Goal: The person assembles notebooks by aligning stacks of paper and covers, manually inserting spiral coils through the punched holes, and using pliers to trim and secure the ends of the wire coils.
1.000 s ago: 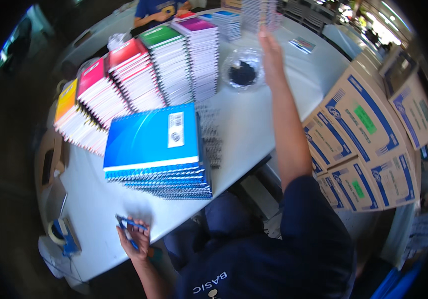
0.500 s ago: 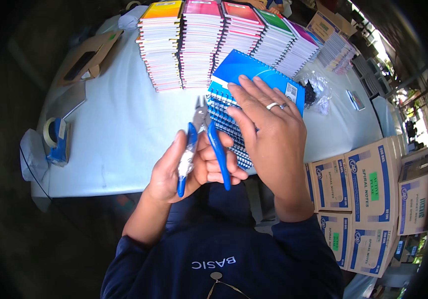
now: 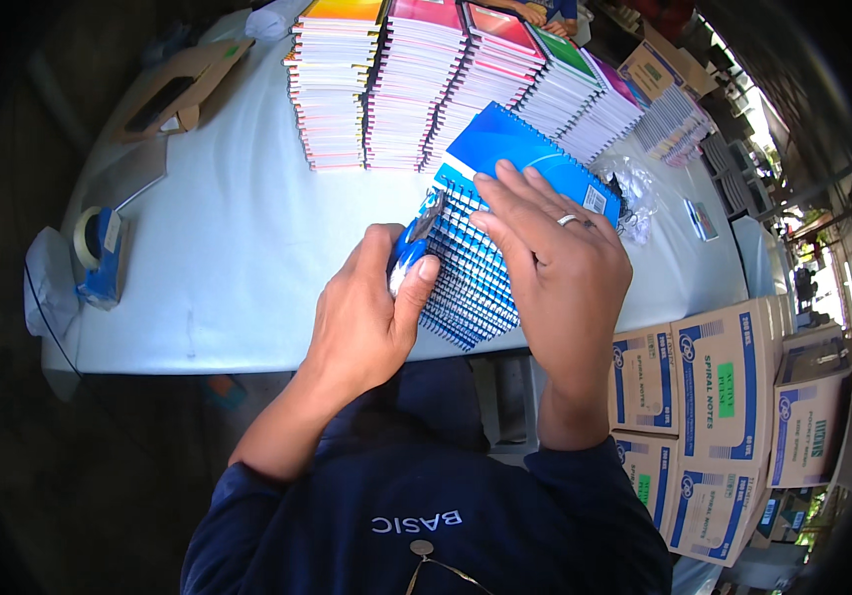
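A tall stack of blue spiral notebooks [image 3: 490,144] stands near the front edge of the table, wire bindings facing me. On its top cover rests my right hand [image 3: 570,263], fingers stretched out flat, a ring on one finger. My left hand [image 3: 357,312] is wrapped round blue-handled cutting pliers [image 3: 410,248], a clear wrapping on one grip. The metal jaws lie against the near-left corner of the stack, at the end of a spiral wire. Whether the jaws grip the wire is too small to tell.
Behind stand stacks of spiral notebooks [image 3: 337,94] in yellow, pink, red, green and purple. A tape dispenser [image 3: 102,258] and a cardboard piece [image 3: 193,89] lie at left. Clear plastic [image 3: 649,198] sits right of the blue stack. Cartons [image 3: 719,382] are piled at right. Another person's hands [image 3: 545,20] show far back.
My left hand has turned over and brought the pliers to the stack's near-left corner, drawing the spread handles together. My right hand stays on the top cover; the view has shifted slightly.
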Tool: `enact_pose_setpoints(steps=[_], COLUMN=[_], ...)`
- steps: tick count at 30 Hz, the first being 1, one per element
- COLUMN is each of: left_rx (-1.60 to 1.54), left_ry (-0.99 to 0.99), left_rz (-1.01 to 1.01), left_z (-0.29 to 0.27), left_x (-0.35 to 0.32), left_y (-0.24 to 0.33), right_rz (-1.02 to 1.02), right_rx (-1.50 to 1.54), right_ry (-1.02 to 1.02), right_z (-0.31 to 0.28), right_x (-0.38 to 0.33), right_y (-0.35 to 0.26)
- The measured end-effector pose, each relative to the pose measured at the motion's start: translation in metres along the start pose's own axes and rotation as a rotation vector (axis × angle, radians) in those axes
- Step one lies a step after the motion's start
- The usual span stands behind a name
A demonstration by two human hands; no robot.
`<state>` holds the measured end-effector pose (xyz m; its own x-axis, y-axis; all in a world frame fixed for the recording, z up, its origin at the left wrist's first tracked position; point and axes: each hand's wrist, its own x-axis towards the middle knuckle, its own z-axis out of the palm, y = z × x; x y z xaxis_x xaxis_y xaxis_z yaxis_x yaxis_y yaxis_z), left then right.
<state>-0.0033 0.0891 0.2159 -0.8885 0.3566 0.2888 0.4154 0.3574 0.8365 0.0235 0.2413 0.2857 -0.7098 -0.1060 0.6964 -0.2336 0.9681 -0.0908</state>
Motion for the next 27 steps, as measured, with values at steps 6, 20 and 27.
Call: enact_pose_setpoints(steps=[6, 20, 27], left_rx=[-1.557, 0.003, -0.993], left_ry=[-0.66, -0.009, -0.405], left_rz=[-0.313, -0.049, -0.27], left_z=[-0.007, -0.013, -0.008], left_x=[-0.004, -0.008, -0.009], left_y=[-0.019, 0.005, -0.017], right_rz=[0.004, -0.007, -0.004], right_rx=[0.028, 0.017, -0.01], right_ry=[-0.029, 0.025, -0.077], right_z=[-0.002, 0.0, -0.005], right_x=[-0.002, -0.005, -0.006], right_y=[-0.002, 0.005, 0.001])
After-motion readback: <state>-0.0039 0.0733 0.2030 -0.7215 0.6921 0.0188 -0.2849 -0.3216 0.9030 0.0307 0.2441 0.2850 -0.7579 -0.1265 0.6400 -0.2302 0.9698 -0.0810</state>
